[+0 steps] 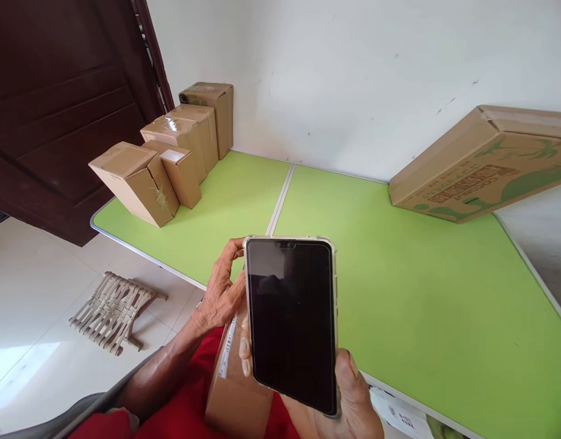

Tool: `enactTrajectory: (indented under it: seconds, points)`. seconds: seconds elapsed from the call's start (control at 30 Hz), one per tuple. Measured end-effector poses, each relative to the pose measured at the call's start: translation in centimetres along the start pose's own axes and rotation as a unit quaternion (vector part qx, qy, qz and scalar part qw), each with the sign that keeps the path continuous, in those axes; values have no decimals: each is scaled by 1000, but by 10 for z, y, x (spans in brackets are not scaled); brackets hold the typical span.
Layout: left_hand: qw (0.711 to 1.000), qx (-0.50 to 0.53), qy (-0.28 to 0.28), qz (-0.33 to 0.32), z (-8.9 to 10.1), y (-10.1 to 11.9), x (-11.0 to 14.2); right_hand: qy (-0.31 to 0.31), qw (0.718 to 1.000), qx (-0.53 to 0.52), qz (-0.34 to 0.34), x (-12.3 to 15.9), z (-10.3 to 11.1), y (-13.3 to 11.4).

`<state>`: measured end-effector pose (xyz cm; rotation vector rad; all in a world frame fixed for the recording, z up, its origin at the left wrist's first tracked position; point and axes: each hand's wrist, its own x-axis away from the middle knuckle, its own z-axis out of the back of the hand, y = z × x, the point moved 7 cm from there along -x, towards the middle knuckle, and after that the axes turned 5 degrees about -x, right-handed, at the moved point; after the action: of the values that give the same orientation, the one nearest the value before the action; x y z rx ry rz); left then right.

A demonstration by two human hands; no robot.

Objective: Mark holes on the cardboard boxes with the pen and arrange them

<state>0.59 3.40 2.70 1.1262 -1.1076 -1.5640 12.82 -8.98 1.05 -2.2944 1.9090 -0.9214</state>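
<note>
- Closest to the camera, your right hand (356, 399) grips a dark-screened smartphone (292, 323) in a clear case.
- At left, a woven folding stool (113, 311) stands on the floor; plain cardboard cartons (146, 189) line the green folding table (427, 292).
- Your left hand (219, 296), fingers bent and partly hidden, rests on the labelled carton (239, 399) at your lap.
- At right, a coconut-printed carton (482, 171) stands by the wall (335, 79).

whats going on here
A person's right hand holds up a phone in a clear case, its screen dark. The left hand is at the cardboard box below it, partly hidden by the phone. On the green table, several boxes stand at the left and a larger printed carton leans near the wall.
</note>
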Motion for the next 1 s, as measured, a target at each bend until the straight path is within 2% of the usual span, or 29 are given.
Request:
enactTrajectory:
  seconds: [0.2, 0.5, 0.7, 0.83, 0.9, 1.0]
  points:
    - [1000, -4, -17, -13, 0, -1, 0, -8, 998, 46, 41, 4, 3, -18]
    - [1000, 1, -8, 7, 4, -4, 0, -24, 996, 19, 87, 3, -6, -46]
    - [999, 21, -6, 23, 3, -8, -1, 3, 988, 31, 149, -11, 22, -71]
    - [999, 20, -4, 26, 3, -9, -1, 16, 987, 29, 160, -22, 42, -76]
    - [1000, 13, 0, 20, 4, -8, -2, 18, 988, 26, 154, -23, 43, -75]
    - [1000, 3, 6, 1, 4, -5, -4, -3, 991, 18, 135, -16, 31, -70]
